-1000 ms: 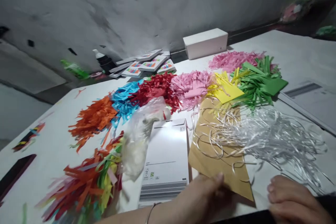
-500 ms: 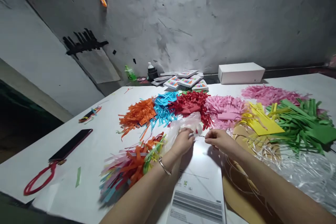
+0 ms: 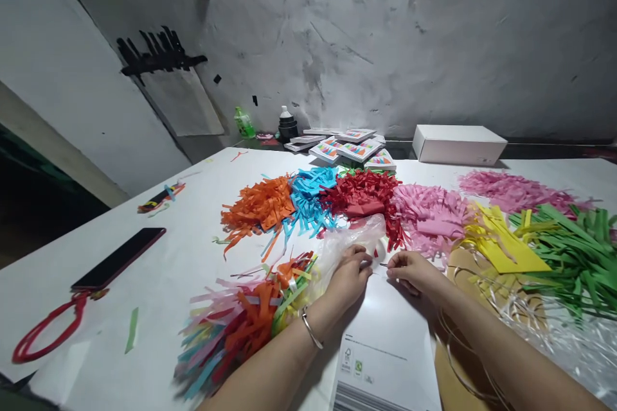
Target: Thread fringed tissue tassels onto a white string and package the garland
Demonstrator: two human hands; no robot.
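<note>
My left hand (image 3: 351, 273), with a silver bangle on the wrist, is closed at the edge of a crumpled clear plastic bag (image 3: 332, 247); what its fingers grip is hidden. Just right of it, my right hand (image 3: 407, 270) pinches a thin dark strand (image 3: 384, 264) between thumb and fingertips. Both hands are above the far end of a white printed packet (image 3: 385, 347). Beside my left forearm lies a bundle of multicoloured paper strips (image 3: 241, 327). Fringed paper in orange (image 3: 260, 205), blue (image 3: 313, 196), red (image 3: 364, 196) and pink (image 3: 429, 215) forms a row beyond.
Yellow paper (image 3: 506, 247), green fringe (image 3: 578, 257) and clear plastic (image 3: 569, 353) lie at the right. A phone (image 3: 120, 259) with a red strap is at the left. Printed cards (image 3: 359, 149) and a white box (image 3: 457, 144) stand at the back.
The view has shifted, so the table items sit differently in the frame. My hands remain close together above the packet, with the right still pinching the strand.
</note>
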